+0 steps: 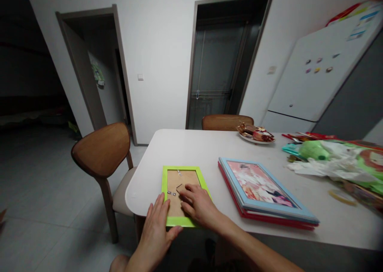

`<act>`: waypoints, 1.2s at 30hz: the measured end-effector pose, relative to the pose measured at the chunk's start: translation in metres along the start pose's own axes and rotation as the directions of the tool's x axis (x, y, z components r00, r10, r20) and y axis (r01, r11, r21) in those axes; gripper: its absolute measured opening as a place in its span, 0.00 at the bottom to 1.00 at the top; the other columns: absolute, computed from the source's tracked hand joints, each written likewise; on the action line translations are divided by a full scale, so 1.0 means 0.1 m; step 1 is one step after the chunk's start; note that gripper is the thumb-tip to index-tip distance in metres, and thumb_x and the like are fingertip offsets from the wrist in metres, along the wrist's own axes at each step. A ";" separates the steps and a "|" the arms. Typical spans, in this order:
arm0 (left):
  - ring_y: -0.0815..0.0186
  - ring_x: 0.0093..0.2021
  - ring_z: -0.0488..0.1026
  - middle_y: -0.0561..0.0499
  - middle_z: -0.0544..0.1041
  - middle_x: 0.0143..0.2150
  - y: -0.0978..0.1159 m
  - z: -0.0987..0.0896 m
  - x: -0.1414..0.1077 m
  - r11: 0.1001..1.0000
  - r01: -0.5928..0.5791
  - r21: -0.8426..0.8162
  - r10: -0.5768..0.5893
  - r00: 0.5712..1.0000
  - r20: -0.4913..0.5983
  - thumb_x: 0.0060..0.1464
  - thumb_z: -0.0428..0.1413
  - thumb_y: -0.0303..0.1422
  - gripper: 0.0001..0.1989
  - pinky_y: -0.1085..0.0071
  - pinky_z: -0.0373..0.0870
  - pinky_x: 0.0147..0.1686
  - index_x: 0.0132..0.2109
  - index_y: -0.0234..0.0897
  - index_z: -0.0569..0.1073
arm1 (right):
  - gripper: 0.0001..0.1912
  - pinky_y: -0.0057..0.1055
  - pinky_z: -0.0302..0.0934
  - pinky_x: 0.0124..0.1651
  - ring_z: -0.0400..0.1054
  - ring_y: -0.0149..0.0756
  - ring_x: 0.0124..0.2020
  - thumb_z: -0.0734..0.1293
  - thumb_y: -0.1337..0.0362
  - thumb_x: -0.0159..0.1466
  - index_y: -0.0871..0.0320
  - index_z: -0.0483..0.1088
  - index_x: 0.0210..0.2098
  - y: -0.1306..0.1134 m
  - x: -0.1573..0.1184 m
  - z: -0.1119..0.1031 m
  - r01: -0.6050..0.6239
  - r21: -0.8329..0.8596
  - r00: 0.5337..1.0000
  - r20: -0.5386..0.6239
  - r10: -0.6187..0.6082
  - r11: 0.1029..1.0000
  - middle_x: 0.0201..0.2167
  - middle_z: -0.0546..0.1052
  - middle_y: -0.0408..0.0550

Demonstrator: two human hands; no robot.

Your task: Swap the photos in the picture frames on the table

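A lime-green picture frame [183,222] lies face down at the table's near edge, its brown backing board [176,182] showing. Small metal clips [171,193] and a thin stand or hanger piece sit on the board. My left hand [157,224] rests along the frame's left side and lower corner, fingers stretched out and thumb apart. Over the right part of the backing, my right hand [199,204] has its fingers bent down onto the board. Whatever is under those fingertips is hidden.
Right of the frame, a stack of picture frames, a light-blue one [266,184] on top of red ones, lies on the white table [185,146]. Farther off are a plate of food [255,134] and a heap of green and white wrapping [326,154]. A wooden chair [104,152] stands left.
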State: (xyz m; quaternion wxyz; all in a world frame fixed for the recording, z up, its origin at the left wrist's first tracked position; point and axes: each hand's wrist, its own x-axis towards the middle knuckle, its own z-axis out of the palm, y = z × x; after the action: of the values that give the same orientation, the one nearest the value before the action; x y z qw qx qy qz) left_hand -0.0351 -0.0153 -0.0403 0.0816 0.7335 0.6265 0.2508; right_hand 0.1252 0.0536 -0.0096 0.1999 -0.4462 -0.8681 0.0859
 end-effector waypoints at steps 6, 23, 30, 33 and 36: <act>0.57 0.57 0.55 0.40 0.62 0.55 0.07 0.00 0.04 0.995 -0.100 -0.004 0.100 0.995 0.011 0.41 0.55 0.25 0.22 0.54 0.55 0.53 0.47 0.34 0.64 | 0.11 0.32 0.52 0.41 0.59 0.37 0.40 0.58 0.61 0.58 0.53 0.71 0.34 -0.16 0.34 0.14 0.003 -0.042 1.000 -0.010 -0.003 0.999 0.34 0.70 0.49; 0.58 0.56 0.56 0.38 0.63 0.54 0.12 -0.05 -0.01 0.997 -0.076 -0.009 0.077 0.995 0.064 0.41 0.55 0.24 0.24 0.60 0.57 0.53 0.49 0.28 0.63 | 0.13 0.29 0.53 0.41 0.61 0.38 0.38 0.58 0.71 0.51 0.60 0.72 0.32 0.41 0.23 -0.19 -0.131 -0.157 0.990 0.034 0.138 0.979 0.34 0.72 0.52; 0.58 0.56 0.56 0.36 0.64 0.53 0.11 -0.05 0.01 0.997 -0.074 -0.016 0.075 0.996 0.054 0.40 0.56 0.24 0.27 0.60 0.58 0.53 0.50 0.26 0.61 | 0.12 0.25 0.50 0.38 0.60 0.35 0.36 0.57 0.73 0.52 0.62 0.72 0.27 0.48 0.23 -0.09 -0.185 -0.212 0.982 0.003 0.190 0.960 0.31 0.71 0.53; 0.57 0.56 0.56 0.35 0.64 0.53 0.11 -0.05 0.02 0.997 -0.075 -0.016 0.076 0.995 0.064 0.40 0.56 0.23 0.27 0.60 0.58 0.52 0.51 0.25 0.61 | 0.12 0.25 0.50 0.38 0.60 0.35 0.36 0.56 0.72 0.53 0.61 0.71 0.28 0.49 0.23 -0.06 -0.181 -0.214 0.983 -0.022 0.181 0.960 0.31 0.70 0.53; 0.57 0.56 0.57 0.36 0.64 0.53 0.10 -0.05 0.01 0.997 -0.069 -0.032 0.071 0.996 0.060 0.40 0.56 0.23 0.27 0.60 0.58 0.52 0.50 0.27 0.61 | 0.12 0.25 0.49 0.38 0.60 0.36 0.36 0.56 0.72 0.54 0.61 0.71 0.29 0.53 0.23 -0.05 -0.185 -0.218 0.983 -0.042 0.181 0.958 0.31 0.70 0.53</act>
State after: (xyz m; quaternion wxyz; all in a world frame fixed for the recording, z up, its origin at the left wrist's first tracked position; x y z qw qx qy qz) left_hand -0.0286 -0.0173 -0.0312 0.1029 0.7610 0.5937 0.2405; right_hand 0.1548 0.1034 -0.0162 0.1497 -0.5448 -0.8251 0.0023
